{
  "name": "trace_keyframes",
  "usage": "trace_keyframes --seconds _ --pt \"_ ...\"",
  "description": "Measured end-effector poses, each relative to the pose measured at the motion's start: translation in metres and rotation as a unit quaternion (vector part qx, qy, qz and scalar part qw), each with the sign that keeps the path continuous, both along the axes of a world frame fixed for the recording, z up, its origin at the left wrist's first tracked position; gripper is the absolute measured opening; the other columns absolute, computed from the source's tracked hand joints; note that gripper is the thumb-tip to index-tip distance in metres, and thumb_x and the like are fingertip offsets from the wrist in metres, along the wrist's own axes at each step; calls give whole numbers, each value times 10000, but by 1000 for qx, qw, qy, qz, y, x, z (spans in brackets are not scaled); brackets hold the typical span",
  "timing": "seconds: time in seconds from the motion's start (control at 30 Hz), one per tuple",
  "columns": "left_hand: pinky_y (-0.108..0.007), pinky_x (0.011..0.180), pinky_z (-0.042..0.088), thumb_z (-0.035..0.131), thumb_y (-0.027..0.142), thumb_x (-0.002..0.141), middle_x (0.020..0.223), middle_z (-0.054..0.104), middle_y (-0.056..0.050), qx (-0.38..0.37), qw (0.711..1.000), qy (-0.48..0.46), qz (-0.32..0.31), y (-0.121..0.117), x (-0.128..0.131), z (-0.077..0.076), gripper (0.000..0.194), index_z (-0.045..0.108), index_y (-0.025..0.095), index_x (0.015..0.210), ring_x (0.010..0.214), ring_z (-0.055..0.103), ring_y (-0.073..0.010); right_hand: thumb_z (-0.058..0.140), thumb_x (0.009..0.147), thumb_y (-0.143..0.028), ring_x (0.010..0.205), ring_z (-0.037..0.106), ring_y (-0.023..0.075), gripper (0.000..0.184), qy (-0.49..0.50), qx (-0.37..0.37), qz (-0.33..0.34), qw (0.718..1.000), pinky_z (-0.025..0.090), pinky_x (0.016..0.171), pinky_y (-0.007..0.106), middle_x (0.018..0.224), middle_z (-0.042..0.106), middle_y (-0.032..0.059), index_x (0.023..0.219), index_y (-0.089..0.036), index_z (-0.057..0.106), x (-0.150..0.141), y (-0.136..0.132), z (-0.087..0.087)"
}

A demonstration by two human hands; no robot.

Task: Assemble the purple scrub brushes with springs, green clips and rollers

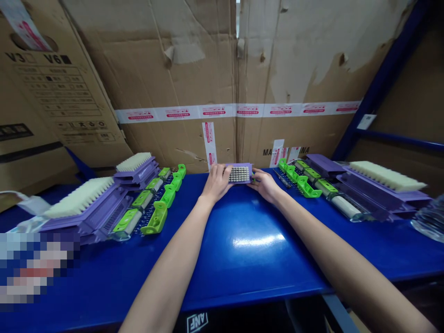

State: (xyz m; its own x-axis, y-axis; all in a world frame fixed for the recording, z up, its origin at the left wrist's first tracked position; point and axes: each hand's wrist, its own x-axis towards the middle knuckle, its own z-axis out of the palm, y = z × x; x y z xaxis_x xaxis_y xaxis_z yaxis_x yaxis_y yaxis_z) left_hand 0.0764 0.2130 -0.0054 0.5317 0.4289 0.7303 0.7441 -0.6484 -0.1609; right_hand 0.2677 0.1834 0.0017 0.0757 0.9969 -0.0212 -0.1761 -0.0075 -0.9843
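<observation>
Far back on the blue table, a small purple plastic block (239, 174) is held between both my hands. A grid of small pale bumps covers its near face. My left hand (218, 181) is closed around its left end, fingers over the top. At the right end, the fingers of my right hand (265, 183) pinch its edge, partly hidden. To the left of the hands lie green plastic brackets (168, 196). More green brackets (299, 178) lie to the right, beside a dark slim tool (281, 178).
Purple parts (106, 215) topped with white foam strips (81, 196) stand at the left, with green-and-silver cylinders alongside. At the right are similar purple parts (367, 192) and a white foam strip (386, 175). Cardboard (166, 83) walls the back; a blue post (381, 78) rises at right.
</observation>
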Motion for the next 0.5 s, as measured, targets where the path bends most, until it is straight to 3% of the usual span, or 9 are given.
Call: trace_keyframes --seconds 0.13,0.3,0.5 --pt "-526 995 387 651 261 784 1133 477 -154 -21 1000 -17 7 -1 1 0 660 314 148 1340 1099 478 -317 447 660 -164 891 649 183 668 -64 42 7 997 545 778 363 1024 668 45 1324 -237 454 1 -1 -2" --pt "-473 913 455 745 245 694 1102 470 -138 -55 996 -37 56 1 -1 -1 785 314 149 1343 1067 495 -316 550 750 -405 1004 611 223 582 -143 136 -46 979 547 781 363 1134 636 88 1290 -197 490 -7 -5 -3" --pt "-458 846 485 779 416 651 1091 474 -152 -80 992 -59 72 -1 3 0 747 404 146 1238 1053 498 -341 572 788 -351 1113 573 218 513 -290 293 -130 902 433 992 370 1222 610 103 1262 -163 519 -16 -12 -1"
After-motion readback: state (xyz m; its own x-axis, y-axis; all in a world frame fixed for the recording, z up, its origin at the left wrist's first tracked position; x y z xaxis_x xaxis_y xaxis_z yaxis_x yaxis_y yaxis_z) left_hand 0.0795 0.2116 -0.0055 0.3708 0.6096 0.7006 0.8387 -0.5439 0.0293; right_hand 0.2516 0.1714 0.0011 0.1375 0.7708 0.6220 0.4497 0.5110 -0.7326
